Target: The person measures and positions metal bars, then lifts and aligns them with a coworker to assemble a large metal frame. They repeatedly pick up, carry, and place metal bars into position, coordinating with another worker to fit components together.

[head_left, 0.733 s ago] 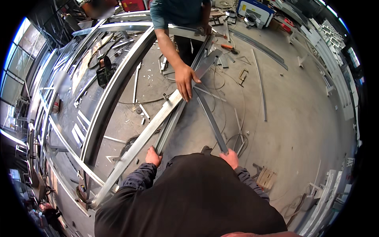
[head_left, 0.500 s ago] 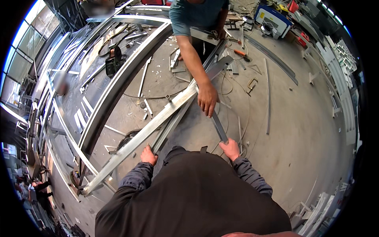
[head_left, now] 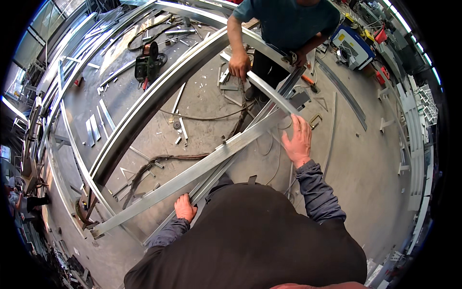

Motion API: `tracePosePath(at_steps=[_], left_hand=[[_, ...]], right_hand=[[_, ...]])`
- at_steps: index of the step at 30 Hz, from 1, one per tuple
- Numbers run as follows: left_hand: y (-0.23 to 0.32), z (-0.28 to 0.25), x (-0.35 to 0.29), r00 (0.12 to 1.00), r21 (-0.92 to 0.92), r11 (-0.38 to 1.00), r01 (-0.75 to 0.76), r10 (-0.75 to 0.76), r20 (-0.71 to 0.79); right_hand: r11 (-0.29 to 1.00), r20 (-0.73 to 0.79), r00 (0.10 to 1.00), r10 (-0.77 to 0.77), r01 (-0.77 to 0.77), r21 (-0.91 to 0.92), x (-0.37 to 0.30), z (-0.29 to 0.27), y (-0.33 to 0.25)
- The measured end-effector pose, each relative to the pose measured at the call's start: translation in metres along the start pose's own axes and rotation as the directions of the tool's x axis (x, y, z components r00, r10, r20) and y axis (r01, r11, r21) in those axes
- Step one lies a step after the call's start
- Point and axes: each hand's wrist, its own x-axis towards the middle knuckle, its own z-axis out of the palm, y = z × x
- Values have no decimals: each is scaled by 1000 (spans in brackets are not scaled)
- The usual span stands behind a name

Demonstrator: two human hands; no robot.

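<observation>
My left hand (head_left: 185, 208) is closed over the edge of a grooved metal rail (head_left: 208, 185), its fingertips partly hidden. Alongside that rail a long silver square tube (head_left: 175, 188) runs diagonally from lower left to upper right. My right hand (head_left: 298, 140) reaches forward with fingers stretched and thumb apart, fingertips at the near end of a short silver bar (head_left: 273, 94). At the bar's far end is a co-worker's hand (head_left: 239, 65). The bar slants above the upper end of the tube. The co-worker's other hand (head_left: 299, 59) is near the frame's corner.
A large curved metal frame (head_left: 159, 94) spans the left and far side. Cables (head_left: 163, 159), a black wire-feeder-like machine (head_left: 147, 67) and offcuts lie on the floor inside it. To the right are a clamp (head_left: 315, 121), a long strip (head_left: 332, 135) and a blue-white machine (head_left: 353, 45).
The short bar has risen and swung across the tube's upper end. My right hand has moved forward and its fingers have straightened. The co-worker's hand has drawn back to the far left.
</observation>
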Motion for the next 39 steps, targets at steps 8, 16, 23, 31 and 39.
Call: tracePosePath(at_steps=[8,16,23,31,39], left_hand=[[-1,10,10,998,31,999,36,-38,49],[39,-114,76,818,-155,988,-18,104,566],[30,-181,338,974,-207,977,-41,-7,-225],[-65,-174,584,968,100,977,188,-166,-189],[-117,-151,646,990,107,993,40,-25,-140]], right_hand=[[918,365,921,-137,-21,397,5,96,-17],[907,512,824,-243,5,422,83,185,13],[918,673,624,-397,248,311,135,304,68],[982,891,414,-188,100,161,163,312,55],[975,824,520,-224,128,184,162,327,56]])
